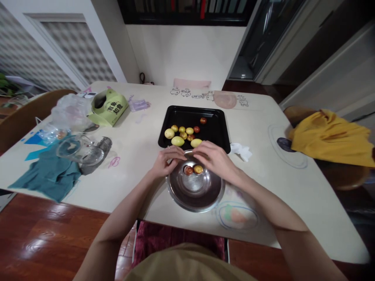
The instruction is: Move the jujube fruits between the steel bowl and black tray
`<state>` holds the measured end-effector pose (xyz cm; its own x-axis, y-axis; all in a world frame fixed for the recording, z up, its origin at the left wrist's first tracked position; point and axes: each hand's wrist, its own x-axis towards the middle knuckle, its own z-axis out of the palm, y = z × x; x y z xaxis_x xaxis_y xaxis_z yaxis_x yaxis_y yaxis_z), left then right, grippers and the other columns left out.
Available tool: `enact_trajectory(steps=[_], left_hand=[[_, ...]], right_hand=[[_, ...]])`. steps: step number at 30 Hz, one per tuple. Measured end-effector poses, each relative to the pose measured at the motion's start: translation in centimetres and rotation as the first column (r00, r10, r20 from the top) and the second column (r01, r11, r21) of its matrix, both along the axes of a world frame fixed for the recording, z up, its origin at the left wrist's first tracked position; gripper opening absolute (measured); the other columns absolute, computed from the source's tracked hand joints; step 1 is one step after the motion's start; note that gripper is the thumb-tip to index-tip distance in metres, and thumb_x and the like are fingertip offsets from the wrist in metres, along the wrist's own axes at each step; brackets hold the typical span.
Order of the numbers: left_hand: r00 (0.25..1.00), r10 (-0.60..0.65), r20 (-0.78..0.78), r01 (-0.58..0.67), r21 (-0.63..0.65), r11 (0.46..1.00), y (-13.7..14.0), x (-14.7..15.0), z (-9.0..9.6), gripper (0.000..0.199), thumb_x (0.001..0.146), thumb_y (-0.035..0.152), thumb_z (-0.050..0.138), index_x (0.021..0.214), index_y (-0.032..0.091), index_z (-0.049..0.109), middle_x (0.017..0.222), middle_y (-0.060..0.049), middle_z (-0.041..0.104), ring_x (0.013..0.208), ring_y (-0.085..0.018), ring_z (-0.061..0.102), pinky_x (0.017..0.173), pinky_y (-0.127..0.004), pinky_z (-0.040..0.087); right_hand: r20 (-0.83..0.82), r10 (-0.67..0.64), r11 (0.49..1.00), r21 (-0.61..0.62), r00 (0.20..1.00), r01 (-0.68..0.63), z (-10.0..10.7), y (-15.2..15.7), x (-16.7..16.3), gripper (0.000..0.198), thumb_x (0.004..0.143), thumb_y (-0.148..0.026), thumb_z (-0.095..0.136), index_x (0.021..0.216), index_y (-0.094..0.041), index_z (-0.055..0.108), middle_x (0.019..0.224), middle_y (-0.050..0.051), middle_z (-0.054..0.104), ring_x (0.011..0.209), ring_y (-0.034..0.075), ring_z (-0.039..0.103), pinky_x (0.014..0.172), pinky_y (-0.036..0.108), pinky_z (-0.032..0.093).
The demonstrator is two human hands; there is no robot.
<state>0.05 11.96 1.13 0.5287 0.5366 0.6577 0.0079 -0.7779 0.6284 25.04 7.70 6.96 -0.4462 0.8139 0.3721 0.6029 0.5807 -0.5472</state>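
My left hand (168, 160) is over the far left rim of a shiny metal bowl (195, 201). Its fingers stretch inward, with a gap between thumb and forefinger. From the other side my right hand (216, 157) reaches over the far right rim, its fingers bent a little and apart. I see nothing held in either hand. Inside the bowl, a reddish-brown jujube (188, 170) and a yellow-brown jujube (198, 169) lie side by side, just below my fingertips. Behind the bowl, a black tray (215, 136) holds several more jujubes (177, 141), green, yellow and reddish.
A crumpled white tissue (241, 151) lies right of the tray. On the left are a glass jug (84, 150) on its side, a teal cloth (49, 171), a green carton (109, 107) and plastic bags (72, 111). Yellow fabric (334, 136) drapes a chair at right.
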Motion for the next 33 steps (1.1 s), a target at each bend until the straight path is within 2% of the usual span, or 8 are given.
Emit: enact_trajectory(steps=[3,8,12,15,17,27,30,33], left_hand=[[1.000,-0.019,-0.004,0.019,0.023,1.000,0.1,0.1,0.0,0.030,0.102,0.020,0.052,0.104,0.020,0.082,0.098,-0.010,0.081,0.103,-0.026,0.074,0.093,-0.045,0.061],[1.000,-0.020,-0.008,0.020,0.040,0.999,0.2,0.2,-0.2,0.031,0.101,0.016,0.050,0.102,0.020,0.081,0.097,-0.009,0.081,0.102,-0.025,0.074,0.091,-0.044,0.061],[1.000,-0.022,0.002,0.021,0.028,0.999,0.1,0.2,-0.2,0.031,0.100,0.015,0.050,0.101,0.019,0.081,0.096,-0.009,0.081,0.103,-0.025,0.074,0.092,-0.043,0.061],[1.000,-0.021,0.005,0.021,0.022,1.000,0.0,0.3,0.0,0.030,0.100,0.014,0.051,0.101,0.019,0.080,0.096,-0.009,0.081,0.101,-0.024,0.074,0.090,-0.043,0.061],[1.000,-0.024,0.007,0.024,0.021,0.999,0.0,0.4,0.1,0.030,0.100,0.014,0.050,0.101,0.019,0.080,0.096,-0.009,0.081,0.099,-0.024,0.074,0.089,-0.043,0.061],[0.999,-0.038,-0.026,0.039,0.044,0.998,-0.1,0.3,0.5,0.032,0.097,0.010,0.050,0.101,0.020,0.079,0.096,-0.008,0.081,0.101,-0.024,0.074,0.089,-0.043,0.062],[0.998,-0.036,-0.042,0.039,0.060,0.997,-0.1,0.2,0.5,0.032,0.095,0.009,0.050,0.101,0.020,0.079,0.096,-0.008,0.081,0.101,-0.024,0.074,0.090,-0.043,0.062],[0.998,-0.027,-0.062,0.031,0.069,0.997,-0.1,0.2,0.5,0.031,0.094,0.009,0.050,0.100,0.020,0.079,0.096,-0.007,0.081,0.101,-0.024,0.075,0.090,-0.043,0.061]], right_hand=[[-0.017,-0.158,0.987,0.036,0.987,0.159,-1.1,2.9,2.0,0.018,0.105,-0.025,0.057,0.109,-0.022,0.075,0.107,0.010,0.071,0.105,0.027,0.068,0.097,0.043,0.057],[0.056,-0.386,0.921,0.073,0.921,0.382,-4.1,9.2,5.4,0.031,0.097,-0.018,0.057,0.124,-0.021,0.071,0.122,0.013,0.068,0.115,0.031,0.065,0.102,0.049,0.057],[0.159,-0.418,0.909,0.073,0.895,0.411,-5.6,13.3,5.4,0.045,0.097,-0.013,0.053,0.140,-0.016,0.065,0.137,0.016,0.065,0.130,0.033,0.059,0.114,0.051,0.052],[0.243,-0.405,0.912,0.039,0.882,0.408,-6.2,15.2,4.5,0.051,0.097,-0.010,0.051,0.147,-0.015,0.061,0.149,0.017,0.060,0.136,0.034,0.056,0.115,0.051,0.052],[0.289,-0.399,0.912,0.023,0.870,0.410,-6.4,15.9,4.1,0.050,0.097,-0.008,0.050,0.145,-0.015,0.063,0.148,0.017,0.061,0.134,0.034,0.057,0.113,0.052,0.054],[0.303,-0.414,0.903,0.017,0.859,0.429,-6.3,14.8,4.9,0.033,0.089,-0.008,0.065,0.120,-0.020,0.067,0.121,0.013,0.065,0.112,0.032,0.064,0.096,0.048,0.057],[0.205,-0.379,0.925,0.062,0.902,0.375,-4.7,12.6,5.1,0.033,0.089,-0.011,0.067,0.120,-0.021,0.068,0.119,0.013,0.067,0.114,0.033,0.063,0.101,0.050,0.055],[0.059,-0.271,0.960,0.095,0.961,0.265,-2.1,8.3,4.7,0.033,0.095,-0.019,0.068,0.128,-0.023,0.069,0.121,0.011,0.070,0.115,0.032,0.063,0.104,0.052,0.054]])
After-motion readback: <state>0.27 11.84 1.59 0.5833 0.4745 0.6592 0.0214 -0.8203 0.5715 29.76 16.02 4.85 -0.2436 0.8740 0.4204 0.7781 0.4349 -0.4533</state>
